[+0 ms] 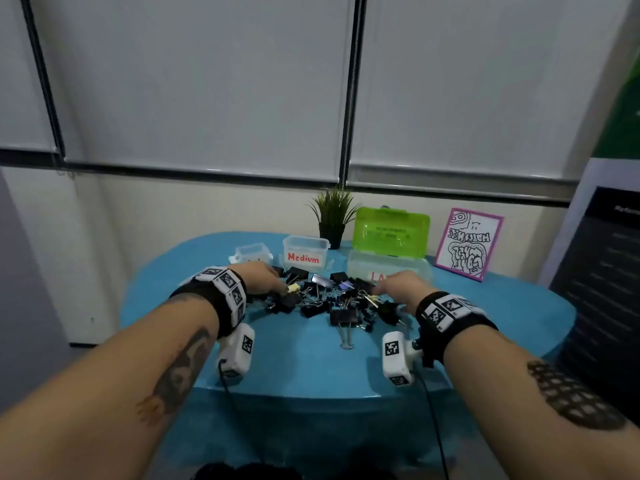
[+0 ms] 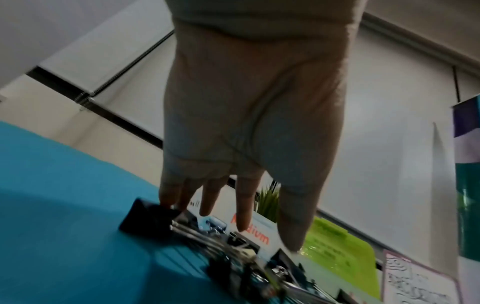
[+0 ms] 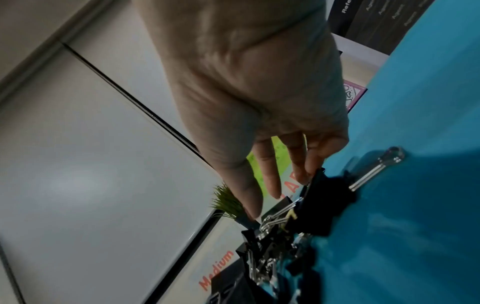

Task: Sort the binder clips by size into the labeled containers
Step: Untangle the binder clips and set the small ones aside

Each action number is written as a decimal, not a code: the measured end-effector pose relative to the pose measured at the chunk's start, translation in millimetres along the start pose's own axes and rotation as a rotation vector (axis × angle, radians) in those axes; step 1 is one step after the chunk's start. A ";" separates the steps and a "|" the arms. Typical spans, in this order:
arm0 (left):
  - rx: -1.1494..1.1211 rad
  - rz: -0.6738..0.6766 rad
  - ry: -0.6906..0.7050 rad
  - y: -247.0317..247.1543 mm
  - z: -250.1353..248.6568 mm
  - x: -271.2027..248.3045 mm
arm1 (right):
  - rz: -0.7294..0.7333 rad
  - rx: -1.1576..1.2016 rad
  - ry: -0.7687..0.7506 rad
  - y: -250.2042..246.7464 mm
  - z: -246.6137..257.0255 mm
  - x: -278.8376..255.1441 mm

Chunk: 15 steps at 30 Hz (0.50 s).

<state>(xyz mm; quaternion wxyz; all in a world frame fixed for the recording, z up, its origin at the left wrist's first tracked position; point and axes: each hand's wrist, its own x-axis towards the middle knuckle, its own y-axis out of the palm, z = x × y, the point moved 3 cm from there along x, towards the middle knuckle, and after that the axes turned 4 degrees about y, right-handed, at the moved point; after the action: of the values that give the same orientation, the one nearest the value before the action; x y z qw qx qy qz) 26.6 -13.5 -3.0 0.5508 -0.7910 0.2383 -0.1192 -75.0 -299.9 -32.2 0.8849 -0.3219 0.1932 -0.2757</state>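
We see the left hand [image 1: 260, 277] low over the left side of the pile of binder clips [image 1: 329, 301], fingers straight and spread, gripping nothing; in its wrist view the outer fingertips [image 2: 166, 202] touch a large black clip [image 2: 145, 220] at the pile's left margin. The clips sit heaped mid-desk [image 1: 298, 358], black ones of mixed sizes with silver handles. Behind them, toward the far edge, stands a small clear container [image 1: 252, 253], its label hidden from us, then the tub marked Medium [image 1: 304, 250], then the green-lidded box [image 1: 388, 265] with its lid up. The right hand [image 1: 401, 284] reaches into the pile's right side, fingers extended and loosely parted; the fingertips [image 3: 309, 172] meet a black clip [image 3: 327, 197], though we cannot tell whether they pinch it. A potted plant [image 1: 332, 216] and a pink-framed drawing [image 1: 467, 244] stand along the far edge.
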 end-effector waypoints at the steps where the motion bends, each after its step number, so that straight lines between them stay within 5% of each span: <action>1: 0.004 0.036 0.005 4.6 2.2 -0.2 | 0.009 -0.031 -0.007 2.4 -0.6 -2.8; 7: 0.070 0.194 0.040 16.0 -6.1 -11.6 | 0.086 -0.095 -0.017 16.1 4.3 -27.0; 15: -0.145 0.100 0.028 33.5 -28.0 4.3 | 0.264 -0.240 -0.165 35.3 23.7 -28.1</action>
<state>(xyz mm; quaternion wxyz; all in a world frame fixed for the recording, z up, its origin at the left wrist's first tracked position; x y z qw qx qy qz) 9.4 -47.8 -24.2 0.4941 -0.8141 0.2930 -0.0853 -71.7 -249.1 -34.4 0.8816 -0.4183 0.1920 -0.1048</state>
